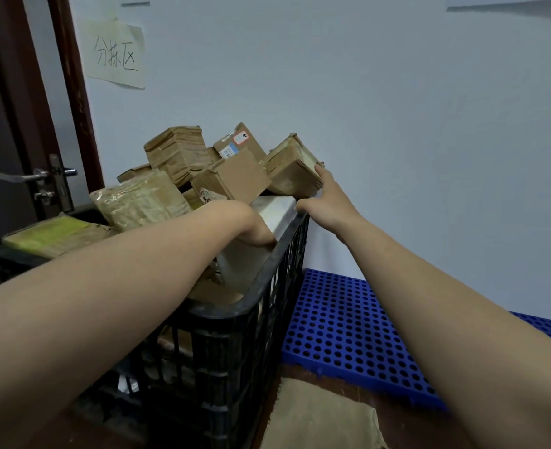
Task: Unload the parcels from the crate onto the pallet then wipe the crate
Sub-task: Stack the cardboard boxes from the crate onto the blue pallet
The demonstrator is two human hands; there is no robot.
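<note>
The left hand (255, 230) is curling its fingers over the near edge of the white parcel (275, 210), which is lying atop the heaped black crate (235, 319). The right hand (324, 194), fingers straight, is touching the brown parcel (292, 171) just beyond. The blue pallet (342, 325) is lying beside the crate.

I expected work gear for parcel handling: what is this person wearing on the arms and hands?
Nothing that shows. No sleeves come into view, the left hand and right hand have no gloves, and no watch or bracelet shows at either wrist.
</note>
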